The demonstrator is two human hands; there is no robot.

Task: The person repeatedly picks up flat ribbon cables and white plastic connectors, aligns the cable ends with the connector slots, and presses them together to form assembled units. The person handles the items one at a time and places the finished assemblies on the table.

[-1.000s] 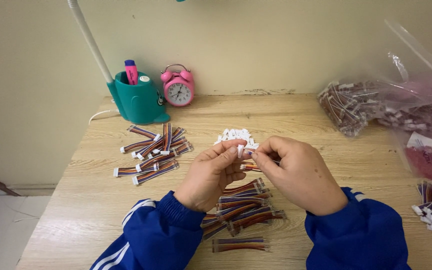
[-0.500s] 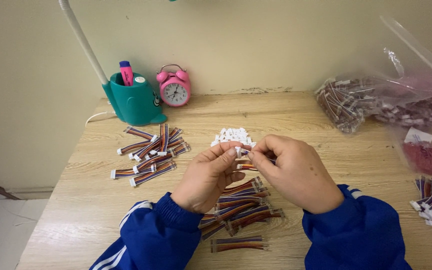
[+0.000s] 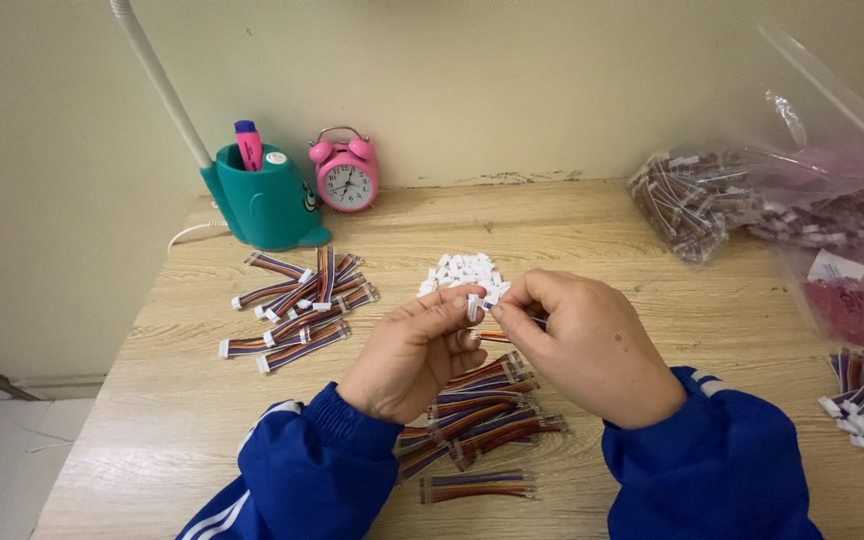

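Left hand (image 3: 414,355) and right hand (image 3: 587,345) together pinched a small white connector (image 3: 473,305) above the ribbon cables (image 3: 482,410) on the desk (image 3: 572,225).

bare wood right of hands, cable piles (image 3: 297,305) left

Both hands meet over the wooden table (image 3: 652,310). The left hand (image 3: 414,355) pinches a small white connector (image 3: 473,305) at its fingertips; the right hand (image 3: 592,345) pinches a ribbon cable (image 3: 492,336) just beside it. Beneath them lies a cable heap (image 3: 482,415). Behind sits a pile of white connectors (image 3: 462,270), left a finished-cable pile (image 3: 297,305), a teal holder (image 3: 267,205), a pink clock (image 3: 346,178) and, right, plastic bags (image 3: 752,195).
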